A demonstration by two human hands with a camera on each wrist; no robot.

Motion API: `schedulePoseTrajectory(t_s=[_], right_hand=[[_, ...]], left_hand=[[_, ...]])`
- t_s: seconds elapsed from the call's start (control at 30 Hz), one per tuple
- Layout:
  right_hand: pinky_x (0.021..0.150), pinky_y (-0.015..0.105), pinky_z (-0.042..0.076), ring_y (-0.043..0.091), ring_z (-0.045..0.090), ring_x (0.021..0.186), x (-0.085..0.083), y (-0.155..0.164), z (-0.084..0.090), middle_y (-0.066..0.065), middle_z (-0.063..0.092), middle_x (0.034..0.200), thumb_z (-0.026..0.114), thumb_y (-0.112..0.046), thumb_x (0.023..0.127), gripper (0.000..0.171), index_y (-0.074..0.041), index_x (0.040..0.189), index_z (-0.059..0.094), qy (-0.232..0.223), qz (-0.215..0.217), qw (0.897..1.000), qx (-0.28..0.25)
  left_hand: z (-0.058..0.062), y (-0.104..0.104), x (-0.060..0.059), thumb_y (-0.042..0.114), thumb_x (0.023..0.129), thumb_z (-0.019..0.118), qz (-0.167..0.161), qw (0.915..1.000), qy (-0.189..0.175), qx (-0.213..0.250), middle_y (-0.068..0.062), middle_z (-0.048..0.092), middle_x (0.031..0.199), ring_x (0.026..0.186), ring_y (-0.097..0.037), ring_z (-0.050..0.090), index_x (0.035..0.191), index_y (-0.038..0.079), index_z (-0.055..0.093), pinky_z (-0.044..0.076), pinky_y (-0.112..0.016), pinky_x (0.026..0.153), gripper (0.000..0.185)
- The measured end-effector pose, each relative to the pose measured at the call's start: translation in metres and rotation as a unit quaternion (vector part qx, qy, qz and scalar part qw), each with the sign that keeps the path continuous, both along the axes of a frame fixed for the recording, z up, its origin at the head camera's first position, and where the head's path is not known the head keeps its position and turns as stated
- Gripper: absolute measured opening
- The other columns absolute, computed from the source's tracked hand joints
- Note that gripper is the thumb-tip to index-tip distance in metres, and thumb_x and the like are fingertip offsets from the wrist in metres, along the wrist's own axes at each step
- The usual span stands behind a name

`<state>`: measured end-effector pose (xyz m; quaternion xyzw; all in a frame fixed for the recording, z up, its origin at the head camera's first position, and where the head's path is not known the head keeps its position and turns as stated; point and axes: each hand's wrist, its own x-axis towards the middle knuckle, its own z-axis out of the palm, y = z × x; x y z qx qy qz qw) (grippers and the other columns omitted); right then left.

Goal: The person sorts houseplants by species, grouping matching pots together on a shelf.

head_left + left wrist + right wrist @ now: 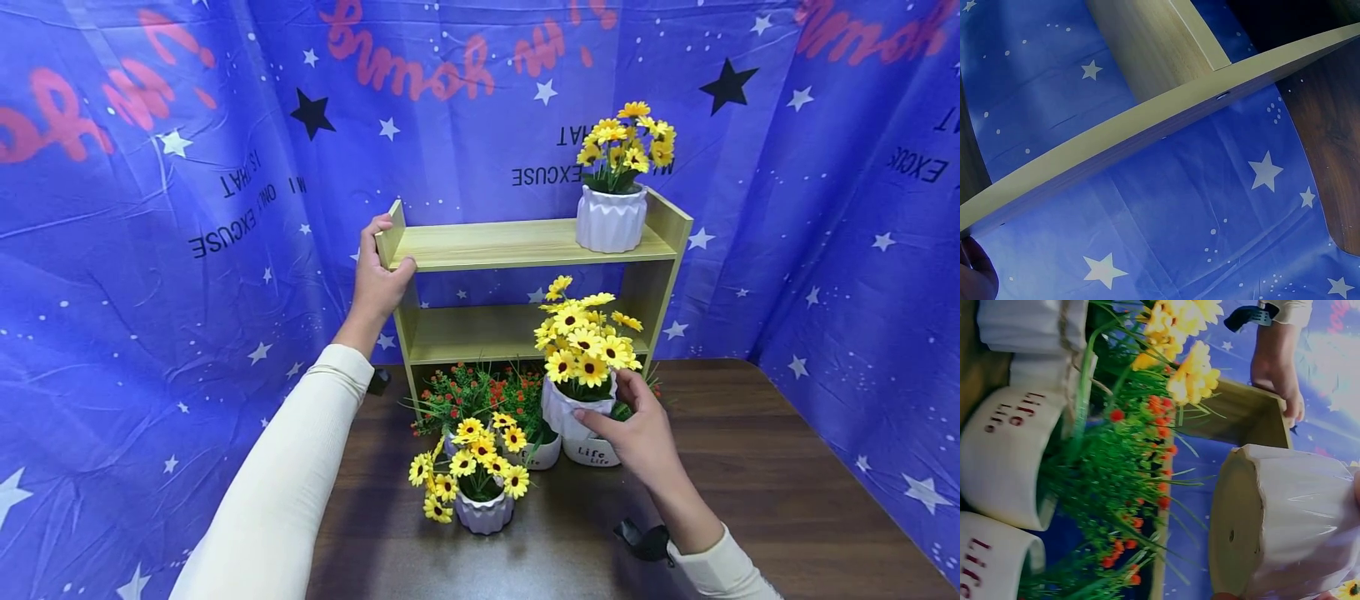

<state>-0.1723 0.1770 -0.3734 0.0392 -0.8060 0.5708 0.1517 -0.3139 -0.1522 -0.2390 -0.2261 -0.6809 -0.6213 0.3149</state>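
Head view, shelf: a two-tier wooden shelf (517, 246) stands at the back of the dark tabletop (757, 475), against a blue starred cloth (150, 275).
Head view, left hand: the left hand (378, 275) grips the shelf's upper left corner, thumb on the front edge, fingers round the side panel.
Head view, right hand: the right hand (637, 433) holds a white ribbed pot of yellow flowers (581, 367), lifted in front of the shelf's lower tier, clear of the tabletop.
Head view, other pots: a like pot on the top tier (611, 218) sits at the shelf's right end; below the shelf's front stand a red-flowered pot (543, 450), a "Life" pot (588, 452) and a nearer yellow-flowered pot (483, 508).
Left wrist view: the shelf's side panel (1147, 125) crosses the frame over the cloth; only a bit of the hand shows at the lower left corner.
Right wrist view: the held pot's base (1285, 525) fills the right side, beside the red flowers and two "Life" pots (1010, 456); the left hand (1275, 362) clasps the shelf behind.
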Motion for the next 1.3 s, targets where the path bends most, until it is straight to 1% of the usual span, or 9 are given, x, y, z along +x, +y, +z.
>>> schedulePoseTrajectory(t_s=[0.13, 0.27, 0.43, 0.6, 0.67, 0.73, 0.87, 1.1, 1.3], right_hand=[[0.102, 0.056, 0.039, 0.031, 0.048, 0.128, -0.003, -0.002, 0.01, 0.016, 0.056, 0.136, 0.085, -0.028, 0.078, 0.076, -0.005, 0.139, 0.045, 0.006, 0.007, 1.0, 0.005], [0.1, 0.055, 0.042, 0.029, 0.048, 0.129, -0.008, -0.005, 0.02, 0.013, 0.055, 0.138, 0.085, -0.03, 0.078, 0.077, -0.008, 0.141, 0.045, 0.023, 0.021, 0.999, 0.009], [0.093, 0.043, 0.045, 0.023, 0.055, 0.12, -0.015, -0.005, 0.034, 0.01, 0.061, 0.131, 0.084, -0.027, 0.079, 0.074, -0.009, 0.14, 0.047, 0.058, 0.025, 0.998, 0.019], [0.082, 0.028, 0.05, 0.022, 0.055, 0.117, -0.021, -0.007, 0.053, 0.008, 0.061, 0.131, 0.084, -0.025, 0.079, 0.073, -0.01, 0.14, 0.047, 0.082, 0.025, 0.996, 0.007], [0.087, 0.031, 0.049, 0.023, 0.054, 0.118, -0.024, -0.007, 0.062, 0.009, 0.061, 0.131, 0.084, -0.024, 0.079, 0.073, -0.009, 0.14, 0.047, 0.093, 0.024, 0.995, -0.001], [0.095, 0.04, 0.044, 0.025, 0.052, 0.119, -0.027, -0.007, 0.07, 0.011, 0.061, 0.131, 0.084, -0.02, 0.079, 0.072, -0.008, 0.14, 0.047, 0.11, 0.023, 0.994, -0.009], [0.101, 0.051, 0.035, 0.027, 0.051, 0.121, -0.034, -0.007, 0.088, 0.013, 0.06, 0.133, 0.084, -0.015, 0.079, 0.071, -0.008, 0.14, 0.048, 0.139, 0.025, 0.99, -0.023], [0.09, 0.032, 0.045, 0.022, 0.055, 0.118, -0.046, -0.006, 0.114, 0.009, 0.061, 0.133, 0.084, -0.016, 0.079, 0.07, -0.012, 0.14, 0.049, 0.163, 0.016, 0.986, -0.022], [0.085, 0.029, 0.047, 0.024, 0.056, 0.116, -0.055, -0.011, 0.129, 0.011, 0.061, 0.133, 0.084, -0.016, 0.079, 0.072, -0.01, 0.141, 0.049, 0.168, 0.021, 0.985, -0.032]], left_hand=[[-0.001, 0.0, 0.0, -0.013, 0.078, 0.055, 0.0, 1.0, 0.0, 0.0, -0.023, 0.035, 0.151, 0.122, -0.027, 0.045, 0.129, -0.012, 0.039, 0.041, -0.031, 0.095, 0.054], [-0.001, 0.001, 0.001, -0.014, 0.077, 0.054, -0.004, 0.9999, 0.014, 0.0, -0.026, 0.035, 0.15, 0.127, -0.037, 0.042, 0.127, -0.014, 0.038, 0.038, -0.043, 0.102, 0.053], [-0.001, 0.002, 0.001, -0.016, 0.077, 0.053, -0.002, 0.9997, 0.024, -0.005, -0.029, 0.034, 0.15, 0.129, -0.041, 0.041, 0.126, -0.016, 0.038, 0.035, -0.05, 0.104, 0.052], [-0.001, 0.001, 0.0, -0.014, 0.077, 0.055, 0.003, 0.9999, 0.01, -0.006, -0.024, 0.035, 0.151, 0.13, -0.039, 0.041, 0.128, -0.013, 0.038, 0.038, -0.041, 0.102, 0.053], [-0.001, 0.0, -0.001, -0.013, 0.078, 0.055, 0.003, 1.0, 0.004, -0.007, -0.022, 0.036, 0.151, 0.13, -0.039, 0.041, 0.129, -0.013, 0.038, 0.039, -0.037, 0.1, 0.054], [-0.001, -0.001, 0.0, -0.012, 0.078, 0.056, 0.002, 1.0, -0.002, -0.006, -0.02, 0.036, 0.151, 0.13, -0.04, 0.041, 0.129, -0.012, 0.038, 0.04, -0.034, 0.097, 0.054], [0.0, 0.0, 0.0, -0.013, 0.078, 0.055, -0.001, 1.0, 0.002, -0.004, -0.021, 0.035, 0.152, 0.131, -0.039, 0.04, 0.128, -0.012, 0.038, 0.038, -0.036, 0.1, 0.053], [0.001, 0.001, 0.0, -0.013, 0.078, 0.055, 0.001, 1.0, 0.005, -0.005, -0.022, 0.034, 0.152, 0.13, -0.03, 0.041, 0.127, -0.01, 0.039, 0.037, -0.031, 0.101, 0.051], [-0.001, 0.0, 0.0, -0.014, 0.079, 0.055, 0.002, 1.0, 0.002, -0.006, -0.021, 0.034, 0.152, 0.13, -0.039, 0.04, 0.128, -0.01, 0.039, 0.038, -0.033, 0.097, 0.052]])
